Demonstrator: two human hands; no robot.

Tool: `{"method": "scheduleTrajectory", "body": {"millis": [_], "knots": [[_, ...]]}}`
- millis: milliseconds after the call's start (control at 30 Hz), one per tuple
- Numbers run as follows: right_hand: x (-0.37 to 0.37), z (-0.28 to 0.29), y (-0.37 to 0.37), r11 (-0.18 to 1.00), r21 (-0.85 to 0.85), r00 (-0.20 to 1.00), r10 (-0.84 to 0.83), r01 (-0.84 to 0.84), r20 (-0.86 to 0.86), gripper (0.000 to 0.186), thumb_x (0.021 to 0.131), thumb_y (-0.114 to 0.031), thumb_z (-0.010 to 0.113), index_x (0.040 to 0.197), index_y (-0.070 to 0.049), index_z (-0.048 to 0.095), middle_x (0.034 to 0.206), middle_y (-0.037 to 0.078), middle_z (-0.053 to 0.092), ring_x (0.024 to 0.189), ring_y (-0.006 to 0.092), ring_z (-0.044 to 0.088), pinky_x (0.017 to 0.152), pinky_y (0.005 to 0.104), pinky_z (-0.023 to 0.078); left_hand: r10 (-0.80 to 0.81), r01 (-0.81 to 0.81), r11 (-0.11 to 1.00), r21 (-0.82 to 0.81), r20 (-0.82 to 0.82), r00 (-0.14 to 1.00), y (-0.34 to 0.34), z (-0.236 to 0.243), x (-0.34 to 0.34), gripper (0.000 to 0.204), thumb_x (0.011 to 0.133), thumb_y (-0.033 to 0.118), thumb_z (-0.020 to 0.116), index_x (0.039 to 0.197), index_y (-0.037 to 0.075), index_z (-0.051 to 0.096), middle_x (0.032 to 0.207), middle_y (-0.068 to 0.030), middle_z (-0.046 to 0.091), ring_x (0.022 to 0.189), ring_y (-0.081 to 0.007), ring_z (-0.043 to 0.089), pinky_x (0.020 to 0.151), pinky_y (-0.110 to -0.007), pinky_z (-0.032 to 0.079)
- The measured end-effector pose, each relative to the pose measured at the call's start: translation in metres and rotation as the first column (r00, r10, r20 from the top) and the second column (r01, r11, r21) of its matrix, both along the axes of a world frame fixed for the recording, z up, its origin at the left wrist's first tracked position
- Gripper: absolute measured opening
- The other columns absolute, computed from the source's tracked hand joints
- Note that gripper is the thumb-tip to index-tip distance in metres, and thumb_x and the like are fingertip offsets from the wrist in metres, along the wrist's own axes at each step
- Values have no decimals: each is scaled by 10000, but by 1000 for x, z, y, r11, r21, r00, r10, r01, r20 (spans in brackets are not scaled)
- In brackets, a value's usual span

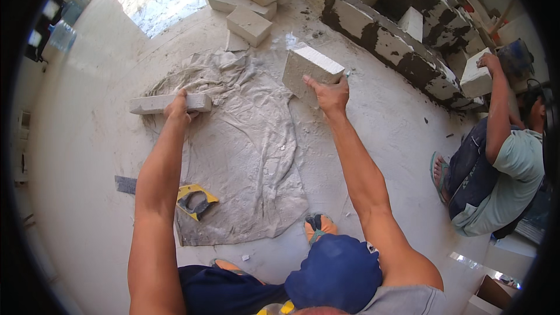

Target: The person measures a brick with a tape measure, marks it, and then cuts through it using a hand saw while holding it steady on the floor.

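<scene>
The left hand (178,107) is closed over a long, thin slab of pale block (166,104) that lies flat on the far left edge of a crumpled grey cloth (242,146) spread on the floor (81,140). The right hand (331,94) has its grip clamped on the near lower corner of a thicker pale block (309,70), which it holds tilted up off the cloth, one broad face turned to the camera. The two pieces are well apart, one at each hand.

The step in hand looks like the handling of two cut pieces of block: the thin slab held down or picked up on the left, the thicker one lifted on the right. A next move would call for a firm hold on the heavy block, since only its corner is gripped, and for care with the thin slab, which could snap if raised by one end.

A yellow-handled saw (195,199) lies on the near left edge of the cloth, its blade partly under the left forearm. A stack of spare blocks (248,0) sits far off, and a low wall of blocks with dark mortar (402,41) runs along the far right, where another person (501,157) crouches with a hand on a block.

The fingers of the left hand are mostly hidden behind the slab. The picture's rim is dark and bent, so the far corners are hard to read.
</scene>
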State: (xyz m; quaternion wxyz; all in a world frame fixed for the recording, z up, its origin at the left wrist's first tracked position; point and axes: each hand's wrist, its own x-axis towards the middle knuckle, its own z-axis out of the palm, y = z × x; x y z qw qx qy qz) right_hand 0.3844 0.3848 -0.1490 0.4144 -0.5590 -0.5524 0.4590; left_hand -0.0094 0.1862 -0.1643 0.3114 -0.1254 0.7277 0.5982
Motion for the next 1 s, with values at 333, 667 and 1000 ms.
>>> {"method": "scheduleTrajectory", "body": {"millis": [333, 667, 1000], "knots": [[-71, -20, 148, 843, -487, 966, -259, 226, 1, 1314, 746, -583, 966, 1577, 169, 279, 1618, 325, 462, 1440, 422, 558, 1155, 467, 525, -334, 342, 918, 199, -78, 940, -79, 16, 24, 666, 906, 180, 793, 1458, -50, 499, 1359, -174, 630, 1234, -349, 674, 999, -608, 593], [-36, -51, 211, 998, -51, 968, 46, -35, 245, 834, 976, -623, 712, 1364, 113, 655, 1439, 287, 668, 1395, 412, 611, 1142, 450, 504, -707, 659, 626, 417, -51, 705, -2, 70, 160, 633, 986, 255, 750, 1478, -48, 491, 1365, -153, 651, 1263, -271, 681, 1074, -535, 572], [70, -19, -126, 847, 32, 841, 521, -531, 143, 458, 943, -265, 805, 1277, 28, 693, 1108, 181, 728, 1008, 314, 725, 896, 415, 579, -556, 561, 664, 495, -175, 812, 241, 58, 139, 622, 1018, 181, 763, 1494, -95, 474, 1451, -192, 606, 1313, -342, 640, 1124, -554, 554]]}}
